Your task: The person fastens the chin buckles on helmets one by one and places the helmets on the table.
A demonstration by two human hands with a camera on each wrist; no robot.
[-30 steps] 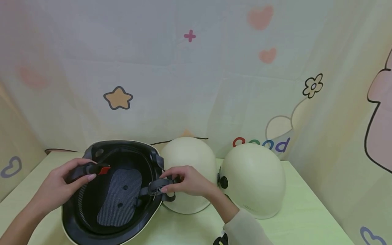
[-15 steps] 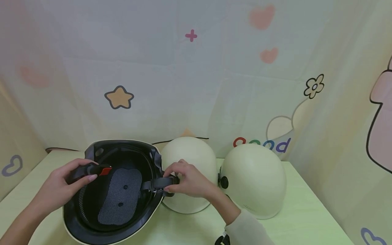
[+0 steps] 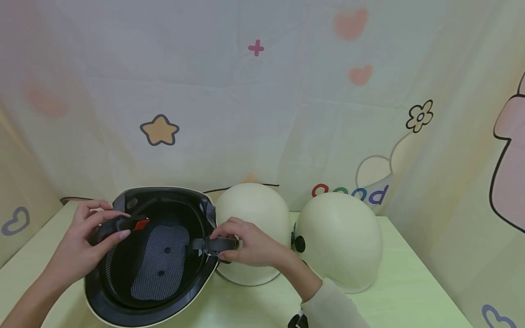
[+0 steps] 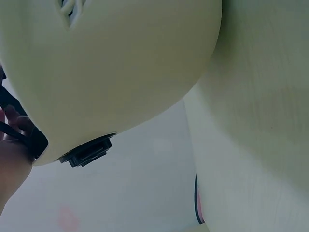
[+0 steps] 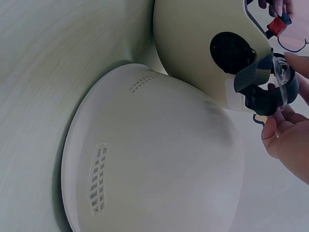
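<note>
An off-white helmet [image 3: 119, 314] lies upturned at the left of the table, its black lining facing up. Over its left rim my left hand [image 3: 84, 239] pinches a black strap buckle [image 3: 123, 223] with a red tab [image 3: 141, 224] between thumb and fingers. Beyond the opposite rim, my right hand [image 3: 258, 243] grips the other grey strap [image 3: 201, 244], folded, with a clear plastic piece [image 5: 284, 77] on it, as the right wrist view shows. In the left wrist view the helmet's outer shell [image 4: 130, 63] hides most of my left hand.
Two more off-white helmets stand dome up: one [image 3: 252, 200] right behind my right hand, the other [image 3: 340, 241] farther right. A printed curtain [image 3: 213, 114] hangs behind the pale table [image 3: 414, 291]. A small black object [image 3: 298, 320] shows by my right sleeve.
My right hand has shifted slightly, and its strap, looped before, now extends flatter across the helmet's rim. Fingers of my left hand have lifted a little while the buckle stays pinched.
</note>
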